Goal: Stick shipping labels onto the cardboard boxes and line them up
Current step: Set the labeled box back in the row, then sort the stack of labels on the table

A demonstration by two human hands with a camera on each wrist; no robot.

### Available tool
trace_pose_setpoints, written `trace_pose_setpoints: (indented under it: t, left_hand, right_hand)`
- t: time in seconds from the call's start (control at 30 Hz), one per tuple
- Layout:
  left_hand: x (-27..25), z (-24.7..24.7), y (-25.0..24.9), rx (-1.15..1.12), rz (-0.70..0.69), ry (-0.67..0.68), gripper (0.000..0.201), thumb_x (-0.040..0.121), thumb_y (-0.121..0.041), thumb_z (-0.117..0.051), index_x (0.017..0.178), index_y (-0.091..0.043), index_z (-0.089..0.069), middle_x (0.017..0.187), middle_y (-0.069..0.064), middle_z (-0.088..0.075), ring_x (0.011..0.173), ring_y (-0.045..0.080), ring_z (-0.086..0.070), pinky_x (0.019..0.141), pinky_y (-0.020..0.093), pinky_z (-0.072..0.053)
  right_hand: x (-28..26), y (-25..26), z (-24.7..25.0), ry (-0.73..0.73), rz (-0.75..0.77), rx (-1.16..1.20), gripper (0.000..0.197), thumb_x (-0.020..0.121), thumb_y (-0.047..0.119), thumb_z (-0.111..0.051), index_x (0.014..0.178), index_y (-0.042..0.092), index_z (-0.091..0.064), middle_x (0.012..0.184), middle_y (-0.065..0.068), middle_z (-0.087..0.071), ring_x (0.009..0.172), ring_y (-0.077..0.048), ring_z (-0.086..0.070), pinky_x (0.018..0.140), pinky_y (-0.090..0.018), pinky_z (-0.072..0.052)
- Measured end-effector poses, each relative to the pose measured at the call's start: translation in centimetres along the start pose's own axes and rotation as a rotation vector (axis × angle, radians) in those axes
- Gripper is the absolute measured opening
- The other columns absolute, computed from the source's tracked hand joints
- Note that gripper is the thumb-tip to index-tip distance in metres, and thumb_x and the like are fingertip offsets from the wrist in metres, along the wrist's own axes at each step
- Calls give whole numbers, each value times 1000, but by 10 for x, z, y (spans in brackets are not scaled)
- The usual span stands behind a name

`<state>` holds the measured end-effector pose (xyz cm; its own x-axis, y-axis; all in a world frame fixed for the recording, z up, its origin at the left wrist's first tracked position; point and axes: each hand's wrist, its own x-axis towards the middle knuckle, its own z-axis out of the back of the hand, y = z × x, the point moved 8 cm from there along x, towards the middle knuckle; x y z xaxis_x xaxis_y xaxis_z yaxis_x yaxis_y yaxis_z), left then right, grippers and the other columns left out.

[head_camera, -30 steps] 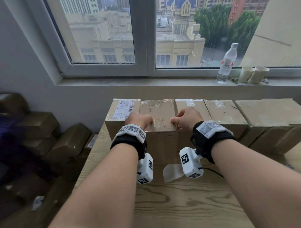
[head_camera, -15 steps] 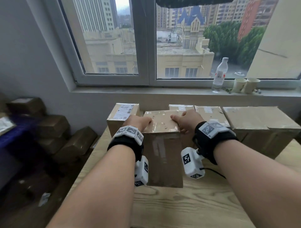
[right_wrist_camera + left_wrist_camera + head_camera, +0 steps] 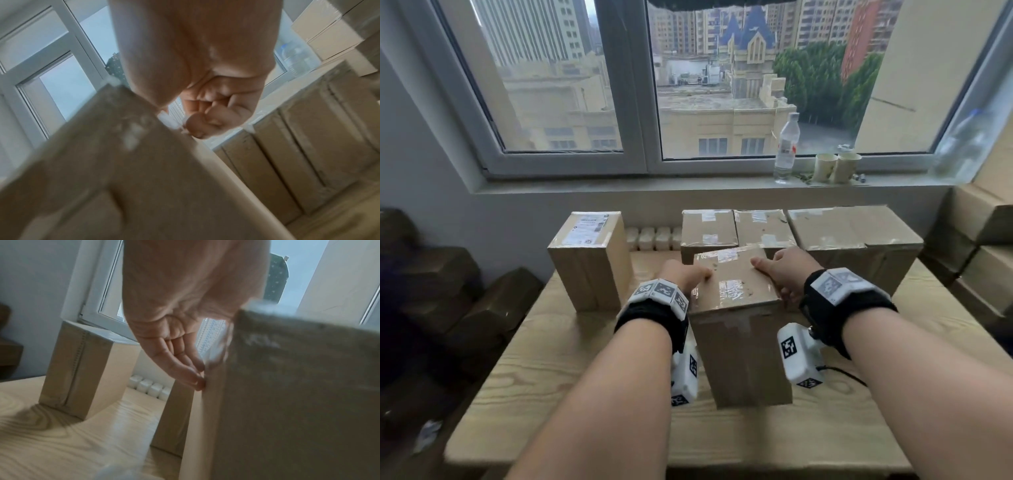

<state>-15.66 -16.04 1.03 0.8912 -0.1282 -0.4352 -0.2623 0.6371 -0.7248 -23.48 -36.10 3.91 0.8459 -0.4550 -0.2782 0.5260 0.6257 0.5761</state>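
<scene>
A plain taped cardboard box (image 3: 739, 318) stands on end between my two hands at the middle of the wooden table (image 3: 571, 387), pulled clear of the back row and turned slightly. My left hand (image 3: 685, 274) presses straight fingers (image 3: 183, 368) flat against its left side, thumb on the top edge. My right hand (image 3: 782, 270) holds the right top edge, thumb on top and fingers (image 3: 202, 118) curled against the side. A box with a white shipping label (image 3: 589, 228) stands at the back left. Three unlabelled boxes (image 3: 760, 226) form the back row.
A water bottle (image 3: 787, 147) and two paper cups (image 3: 837, 167) stand on the windowsill. More boxes are piled on the left (image 3: 469, 301) and on the right (image 3: 983, 253). White radiator ribs (image 3: 654, 238) show through the gap in the row.
Both hands have drawn the plain box out of the back row toward me, leaving a gap beside the labelled box. The head view has tilted up.
</scene>
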Motion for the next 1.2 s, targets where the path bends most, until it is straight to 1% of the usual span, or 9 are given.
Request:
trace_pose_setpoints:
  t: [0.13, 0.27, 0.4, 0.53, 0.67, 0.77, 0.9, 1.03, 1.2]
  left_hand:
    - [3, -37, 5, 24, 17, 55, 66, 70, -46, -73, 119, -5, -58, 97, 12, -65, 91, 30, -66, 86, 40, -56]
    - [18, -64, 13, 62, 7, 54, 76, 54, -51, -71, 114, -6, -60, 103, 13, -67, 92, 32, -68, 84, 42, -57]
    - [19, -80, 15, 71, 2, 82, 63, 61, -45, -75, 109, -6, -61, 102, 13, -67, 93, 31, -67, 85, 43, -57]
    - [14, -84, 12, 28, 23, 85, 43, 68, -40, -74, 91, -9, -55, 86, 7, -64, 89, 29, -67, 86, 43, -56]
    - [7, -72, -12, 181, -87, -165, 57, 70, -38, -68, 116, -7, -52, 112, 9, -62, 103, 31, -61, 85, 34, -50]
    - [-3, -77, -49, 188, -258, -301, 37, 79, -23, -58, 114, -12, -52, 114, 7, -59, 101, 27, -58, 81, 32, -46]
    - [-10, -133, -86, 185, -375, -117, 9, 83, -19, -57, 90, -19, -62, 104, 2, -67, 96, 21, -59, 76, 26, -41]
    - [-23, -206, -105, 134, -385, 68, 13, 75, -12, -57, 69, -19, -67, 87, 7, -74, 91, 27, -69, 81, 30, -56]
    - [-25, -283, -104, 110, -284, 230, 20, 69, -9, -53, 69, -10, -73, 69, 11, -74, 75, 27, -73, 73, 37, -61]
  right_hand:
    - [1, -37, -3, 28, -75, -27, 44, 91, 51, -53, 71, 12, -50, 53, -4, -54, 40, -19, -49, 42, -23, -38]
    - [3, -63, -10, 47, -97, -45, 43, 91, 51, -53, 74, 11, -52, 58, -6, -59, 51, -25, -60, 50, -29, -47]
    - [7, -83, -17, 74, -126, -41, 43, 90, 53, -52, 80, 12, -56, 69, -9, -69, 69, -28, -72, 67, -37, -58]
    - [12, -99, -18, 73, -151, 62, 41, 93, 47, -52, 76, 10, -55, 66, -8, -63, 62, -27, -65, 63, -35, -56]
    - [18, -112, -14, 60, -163, 136, 41, 94, 44, -50, 80, 7, -61, 69, -7, -65, 55, -21, -63, 56, -30, -54]
    - [23, -135, -2, 18, -205, 189, 43, 95, 43, -50, 79, 5, -62, 67, -8, -64, 49, -20, -59, 48, -25, -47]
    - [29, -181, 19, -61, -265, 257, 38, 94, 35, -52, 71, 6, -59, 62, -9, -62, 44, -21, -55, 41, -20, -41]
    - [28, -235, 31, -61, -340, 318, 36, 92, 31, -52, 65, 8, -54, 57, -9, -56, 41, -20, -49, 41, -22, -36]
    - [14, -292, 52, -153, -394, 204, 24, 88, 24, -58, 67, 11, -62, 69, -13, -71, 59, -26, -67, 55, -33, -57]
